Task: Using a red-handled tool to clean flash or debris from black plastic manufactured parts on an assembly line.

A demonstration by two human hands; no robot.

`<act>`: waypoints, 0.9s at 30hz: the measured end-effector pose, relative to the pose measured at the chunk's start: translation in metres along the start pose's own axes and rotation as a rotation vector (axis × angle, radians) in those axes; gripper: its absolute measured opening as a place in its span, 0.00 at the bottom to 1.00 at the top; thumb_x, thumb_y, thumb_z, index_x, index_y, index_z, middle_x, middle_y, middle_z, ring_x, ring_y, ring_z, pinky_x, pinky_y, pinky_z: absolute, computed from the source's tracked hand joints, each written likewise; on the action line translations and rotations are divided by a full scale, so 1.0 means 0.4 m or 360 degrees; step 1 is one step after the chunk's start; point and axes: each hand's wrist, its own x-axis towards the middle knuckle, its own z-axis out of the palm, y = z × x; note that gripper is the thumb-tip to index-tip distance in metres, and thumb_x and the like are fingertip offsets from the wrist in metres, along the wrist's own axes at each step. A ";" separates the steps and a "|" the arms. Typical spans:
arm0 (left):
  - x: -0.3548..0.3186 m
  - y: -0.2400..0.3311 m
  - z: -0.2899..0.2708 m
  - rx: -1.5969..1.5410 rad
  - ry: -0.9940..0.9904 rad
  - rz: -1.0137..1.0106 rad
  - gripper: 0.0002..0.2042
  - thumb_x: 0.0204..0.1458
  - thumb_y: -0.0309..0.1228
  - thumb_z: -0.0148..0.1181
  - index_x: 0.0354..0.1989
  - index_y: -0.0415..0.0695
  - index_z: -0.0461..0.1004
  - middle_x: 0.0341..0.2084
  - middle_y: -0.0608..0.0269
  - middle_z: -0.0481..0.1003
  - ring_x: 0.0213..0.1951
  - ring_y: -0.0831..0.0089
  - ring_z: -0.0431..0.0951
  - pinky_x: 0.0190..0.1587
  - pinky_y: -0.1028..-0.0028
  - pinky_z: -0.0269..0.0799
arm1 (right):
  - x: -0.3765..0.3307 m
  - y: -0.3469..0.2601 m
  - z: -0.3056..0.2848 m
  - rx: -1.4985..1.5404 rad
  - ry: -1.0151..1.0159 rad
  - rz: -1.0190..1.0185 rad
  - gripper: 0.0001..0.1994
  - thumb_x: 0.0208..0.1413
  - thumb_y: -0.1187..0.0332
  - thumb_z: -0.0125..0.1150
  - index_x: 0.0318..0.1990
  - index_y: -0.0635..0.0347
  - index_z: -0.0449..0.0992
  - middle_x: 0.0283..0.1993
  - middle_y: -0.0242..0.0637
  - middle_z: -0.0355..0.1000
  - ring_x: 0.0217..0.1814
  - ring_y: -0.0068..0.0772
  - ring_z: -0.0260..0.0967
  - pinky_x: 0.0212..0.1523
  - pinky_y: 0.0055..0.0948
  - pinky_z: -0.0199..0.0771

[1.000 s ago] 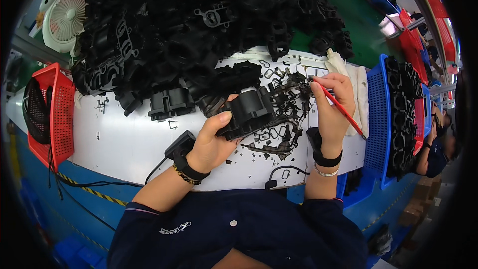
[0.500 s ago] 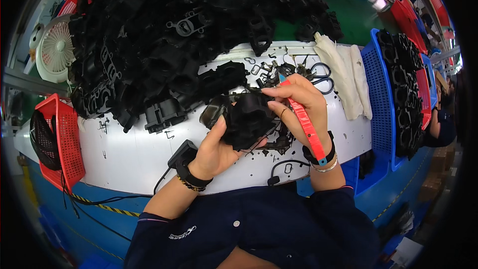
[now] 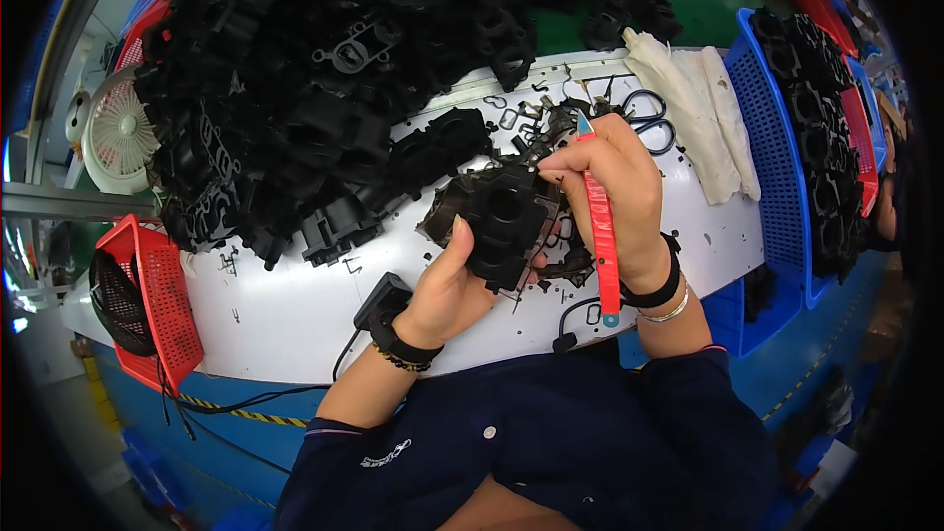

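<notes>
My left hand [image 3: 447, 293] is closed on a black moulded plastic part [image 3: 503, 221], its thumb laid over the near left edge. Round recesses show on the part's upper face. Closed round a slim red-wrapped tool [image 3: 603, 246] with blue ends, my right hand [image 3: 631, 199] is at the part's far right corner. The thumb and index finger pinch together there; anything small between them is hidden. The tool's pointed end sticks up past the index finger. Small black plastic scraps [image 3: 531, 123] lie on the white tabletop [image 3: 285, 310] around the part.
A heap of black moulded parts [image 3: 285, 88] covers the far left. Black-handled scissors [image 3: 659, 123] lie beside off-white cloth [image 3: 693, 128]. Blue baskets [image 3: 772, 152] of parts stand at right, a red basket [image 3: 167, 305] at left. A white fan [image 3: 120, 128] and a black cable-fitted device [image 3: 385, 297] are also here.
The view has shifted a little. My left hand has turned the black part so its recessed face shows more. The red-wrapped tool now stands more upright in my right hand.
</notes>
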 end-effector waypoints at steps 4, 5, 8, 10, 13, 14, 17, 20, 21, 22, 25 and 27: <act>0.007 -0.005 -0.022 -0.0600 -0.0390 0.0020 0.38 0.63 0.63 0.25 0.68 0.44 0.57 0.60 0.52 0.66 0.47 0.70 0.72 0.53 0.69 0.69 | 0.009 -0.001 -0.018 0.0020 0.0030 -0.0173 0.11 0.37 0.80 0.72 0.28 0.62 0.74 0.25 0.36 0.63 0.25 0.34 0.61 0.25 0.29 0.59; 0.008 -0.002 -0.031 -0.0589 -0.0387 0.0022 0.38 0.63 0.63 0.25 0.68 0.44 0.57 0.60 0.52 0.66 0.47 0.70 0.72 0.53 0.69 0.69 | 0.009 -0.003 -0.019 0.0028 0.0038 -0.0177 0.11 0.37 0.80 0.72 0.28 0.62 0.74 0.25 0.36 0.63 0.25 0.34 0.61 0.25 0.29 0.59; 0.003 0.017 -0.015 -0.0459 -0.0007 0.0093 0.36 0.64 0.61 0.28 0.67 0.44 0.58 0.59 0.54 0.66 0.45 0.70 0.69 0.48 0.70 0.70 | 0.002 -0.011 -0.032 0.0114 -0.0073 -0.0026 0.08 0.44 0.75 0.72 0.29 0.61 0.76 0.25 0.34 0.64 0.26 0.31 0.62 0.26 0.28 0.60; -0.001 0.014 -0.012 -0.0332 0.0086 0.0118 0.36 0.64 0.61 0.29 0.67 0.44 0.59 0.59 0.54 0.66 0.46 0.69 0.70 0.49 0.70 0.71 | -0.007 0.008 -0.026 0.0277 -0.0200 0.0194 0.07 0.49 0.72 0.70 0.29 0.62 0.76 0.25 0.34 0.65 0.26 0.29 0.62 0.27 0.27 0.61; -0.006 0.007 -0.021 -0.0212 0.0070 0.0159 0.35 0.64 0.60 0.29 0.66 0.43 0.58 0.58 0.55 0.66 0.51 0.68 0.70 0.52 0.67 0.71 | -0.003 0.005 -0.026 0.0422 -0.0385 0.0491 0.12 0.59 0.64 0.64 0.30 0.65 0.77 0.26 0.34 0.67 0.28 0.28 0.64 0.30 0.25 0.63; -0.010 0.010 -0.013 -0.0002 0.0096 0.0165 0.34 0.65 0.59 0.29 0.67 0.43 0.58 0.58 0.55 0.67 0.53 0.66 0.70 0.53 0.66 0.71 | -0.006 0.002 -0.019 0.0454 -0.0375 0.0503 0.11 0.59 0.65 0.64 0.30 0.65 0.77 0.27 0.35 0.67 0.28 0.28 0.64 0.31 0.26 0.64; -0.013 0.009 -0.003 0.0292 0.0104 0.0222 0.33 0.66 0.56 0.30 0.66 0.41 0.58 0.57 0.56 0.68 0.57 0.64 0.70 0.57 0.64 0.69 | -0.005 -0.002 -0.020 0.0449 -0.0393 0.0536 0.10 0.57 0.67 0.65 0.31 0.65 0.77 0.27 0.36 0.69 0.29 0.29 0.66 0.32 0.26 0.65; -0.019 0.001 -0.021 0.0520 0.0216 0.0240 0.29 0.68 0.50 0.37 0.64 0.37 0.61 0.58 0.57 0.68 0.58 0.68 0.68 0.61 0.66 0.64 | 0.001 -0.008 -0.025 0.0443 -0.0449 0.0590 0.06 0.56 0.72 0.64 0.30 0.66 0.76 0.27 0.36 0.68 0.29 0.29 0.65 0.31 0.27 0.65; -0.017 -0.003 -0.029 0.0687 0.0215 0.0329 0.27 0.67 0.48 0.42 0.64 0.37 0.60 0.57 0.59 0.68 0.58 0.70 0.67 0.61 0.67 0.63 | 0.002 -0.008 -0.026 0.0441 -0.0457 0.0624 0.05 0.55 0.74 0.63 0.30 0.66 0.76 0.27 0.37 0.68 0.28 0.30 0.65 0.31 0.27 0.65; -0.016 -0.005 -0.033 0.0855 0.0214 0.0417 0.26 0.66 0.45 0.47 0.65 0.38 0.60 0.57 0.60 0.68 0.58 0.71 0.66 0.61 0.68 0.63 | 0.003 -0.009 -0.026 0.0440 -0.0464 0.0657 0.04 0.54 0.77 0.63 0.29 0.66 0.75 0.27 0.37 0.68 0.28 0.30 0.65 0.30 0.28 0.65; -0.023 -0.010 -0.028 0.0776 0.0217 0.0426 0.27 0.64 0.41 0.54 0.65 0.38 0.59 0.55 0.61 0.69 0.57 0.73 0.66 0.61 0.69 0.63 | -0.004 -0.006 -0.017 0.0379 -0.0439 0.0532 0.03 0.53 0.79 0.61 0.29 0.66 0.74 0.27 0.38 0.67 0.28 0.34 0.66 0.30 0.29 0.65; -0.015 -0.008 -0.019 0.0807 0.0224 0.0451 0.27 0.63 0.41 0.54 0.65 0.38 0.59 0.55 0.62 0.69 0.57 0.73 0.67 0.60 0.70 0.64 | -0.003 -0.005 -0.005 0.0282 -0.0407 0.0314 0.05 0.50 0.81 0.62 0.28 0.65 0.72 0.27 0.39 0.64 0.29 0.39 0.65 0.29 0.32 0.64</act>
